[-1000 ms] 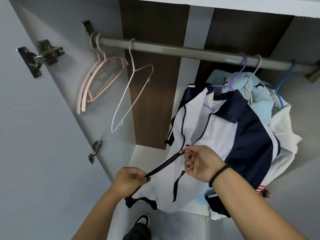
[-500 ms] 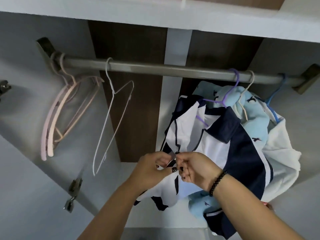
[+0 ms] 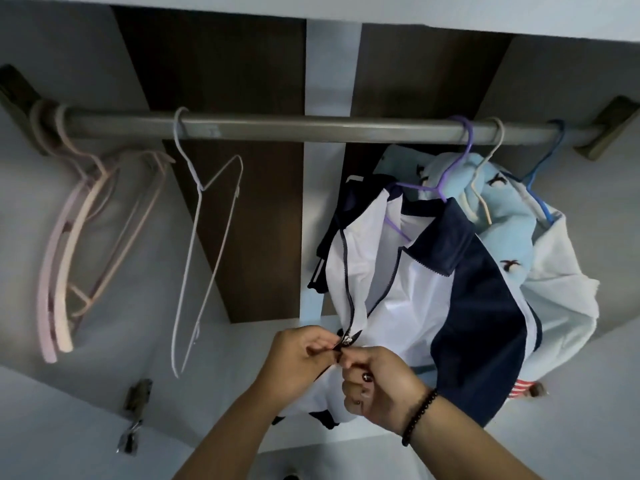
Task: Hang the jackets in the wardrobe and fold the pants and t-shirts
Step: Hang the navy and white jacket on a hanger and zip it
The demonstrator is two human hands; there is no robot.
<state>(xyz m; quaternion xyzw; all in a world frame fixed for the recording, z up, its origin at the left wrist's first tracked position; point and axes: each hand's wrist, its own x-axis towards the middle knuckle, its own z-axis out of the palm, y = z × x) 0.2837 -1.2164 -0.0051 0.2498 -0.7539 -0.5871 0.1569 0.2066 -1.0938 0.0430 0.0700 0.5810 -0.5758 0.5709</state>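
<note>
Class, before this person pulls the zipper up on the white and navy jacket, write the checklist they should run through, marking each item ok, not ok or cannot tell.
1. White and navy jacket hangs on purple hanger: ok.
2. Hanger hooked over rail: ok.
3. Left hand pinches zipper: ok.
4. Right hand grips the fabric below: ok.
5. Zipper halves engaged in the slider: cannot tell.
6. Jacket zipped up: not ok, open above.
</note>
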